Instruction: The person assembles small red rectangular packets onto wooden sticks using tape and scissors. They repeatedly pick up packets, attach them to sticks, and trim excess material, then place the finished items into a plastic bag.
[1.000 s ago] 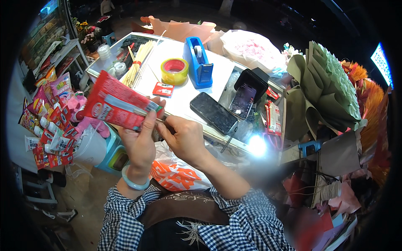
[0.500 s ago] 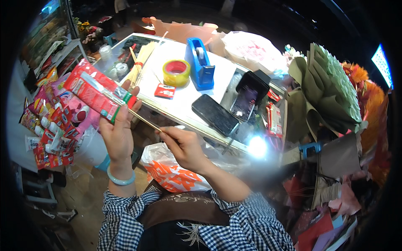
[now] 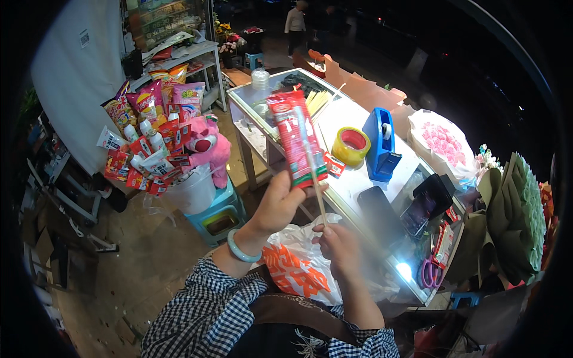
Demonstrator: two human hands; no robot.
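Observation:
My left hand (image 3: pixel 276 206), with a pale bangle at its wrist, is closed around the bottom end of a long red snack packet (image 3: pixel 293 131). The packet stands nearly upright, slightly blurred, with a clear strip and a green band. A thin wooden stick (image 3: pixel 320 206) runs down from the packet. Lower down, my right hand (image 3: pixel 338 246) pinches the stick's lower end. Below both hands lies a white plastic bag (image 3: pixel 298 262) with orange lettering. Past the packet, a roll of yellow tape (image 3: pixel 351 147) and a small red sachet (image 3: pixel 334 165) rest on the counter.
A blue tape dispenser (image 3: pixel 381 143), a dark phone (image 3: pixel 382 215) and purple scissors (image 3: pixel 431 273) are on the glass-edged counter (image 3: pixel 239 98). To the left, a white bucket (image 3: pixel 194 192) with a snack bouquet and pink plush (image 3: pixel 210 146) stands on a teal stool (image 3: pixel 224 218). Bouquets border the right.
The view has swung left, bringing the snack bouquet and stool further in. The packet has gone from slanting left to nearly upright, its stick still between both hands.

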